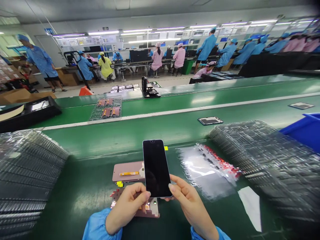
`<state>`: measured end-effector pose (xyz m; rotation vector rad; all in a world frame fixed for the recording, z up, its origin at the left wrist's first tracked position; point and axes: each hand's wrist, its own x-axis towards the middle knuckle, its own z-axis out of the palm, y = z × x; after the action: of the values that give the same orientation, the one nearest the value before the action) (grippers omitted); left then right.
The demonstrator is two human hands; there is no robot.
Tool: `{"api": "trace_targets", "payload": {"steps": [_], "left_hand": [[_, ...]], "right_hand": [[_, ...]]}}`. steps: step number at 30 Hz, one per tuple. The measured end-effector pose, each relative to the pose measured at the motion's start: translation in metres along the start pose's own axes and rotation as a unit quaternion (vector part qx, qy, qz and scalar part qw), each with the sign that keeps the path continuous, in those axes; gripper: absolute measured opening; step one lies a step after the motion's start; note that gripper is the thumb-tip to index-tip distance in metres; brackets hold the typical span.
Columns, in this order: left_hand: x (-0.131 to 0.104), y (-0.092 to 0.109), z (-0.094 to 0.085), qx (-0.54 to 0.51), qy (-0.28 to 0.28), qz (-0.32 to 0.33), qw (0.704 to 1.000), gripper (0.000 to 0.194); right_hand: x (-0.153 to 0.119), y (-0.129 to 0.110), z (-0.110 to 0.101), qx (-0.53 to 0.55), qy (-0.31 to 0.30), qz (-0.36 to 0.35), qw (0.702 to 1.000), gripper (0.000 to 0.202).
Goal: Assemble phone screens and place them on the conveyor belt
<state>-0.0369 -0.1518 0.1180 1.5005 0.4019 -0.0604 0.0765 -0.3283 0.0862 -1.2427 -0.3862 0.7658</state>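
Note:
A phone (157,166) with a dark glossy front is held up over the green bench, its lower end toward me. My left hand (130,203) grips its lower left corner with the thumb on the front edge. On the lower right edge, my right hand (183,193) is closed with thumb on top and fingers behind. Beneath and left of the phone lies a brownish-pink screen panel (121,169) with an orange flex cable. Another such panel (152,212) lies lower, partly hidden by my left hand. Yellow tabs (120,184) stick out beside the upper panel.
Stacked clear plastic trays rise at the left (22,180) and right (265,160). Clear film sheets (202,170) with red tabs and a white paper piece (250,206) lie right. Beyond runs a green conveyor (170,123) carrying a phone frame (210,120) and a tray of panels (107,108).

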Motion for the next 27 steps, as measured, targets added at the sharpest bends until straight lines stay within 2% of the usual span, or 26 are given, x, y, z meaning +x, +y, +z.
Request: {"api": "trace_targets", "payload": {"steps": [6,9,12,14,20,22,25,27], "left_hand": [[-0.004,0.008,0.003,0.009,0.019,0.002,1.000,0.042],[-0.005,0.008,0.000,0.007,0.025,0.005,1.000,0.041],[-0.004,0.006,-0.002,0.002,0.027,0.006,1.000,0.041],[-0.002,0.004,-0.002,-0.017,0.022,0.000,1.000,0.040],[0.002,0.001,-0.001,-0.015,0.044,0.001,0.999,0.037],[0.005,0.006,-0.006,-0.012,0.022,-0.016,1.000,0.039],[0.017,0.020,-0.023,-0.038,-0.044,-0.020,0.998,0.034],[0.033,0.030,-0.040,-0.080,-0.035,-0.023,0.996,0.040]], "right_hand": [[-0.001,-0.006,0.005,0.022,0.005,-0.003,1.000,0.043],[0.000,-0.011,0.008,0.051,-0.025,0.012,0.998,0.045],[0.000,-0.011,0.009,0.034,-0.042,0.015,0.998,0.057],[-0.001,-0.008,0.010,0.018,-0.031,0.011,0.999,0.061],[0.001,-0.004,0.011,0.007,-0.031,0.012,0.999,0.056],[0.004,-0.005,0.011,0.006,-0.032,0.013,0.999,0.057],[0.010,-0.006,0.009,-0.009,-0.038,0.020,0.999,0.059],[0.015,-0.005,0.009,-0.017,-0.064,0.036,0.997,0.060]]}}
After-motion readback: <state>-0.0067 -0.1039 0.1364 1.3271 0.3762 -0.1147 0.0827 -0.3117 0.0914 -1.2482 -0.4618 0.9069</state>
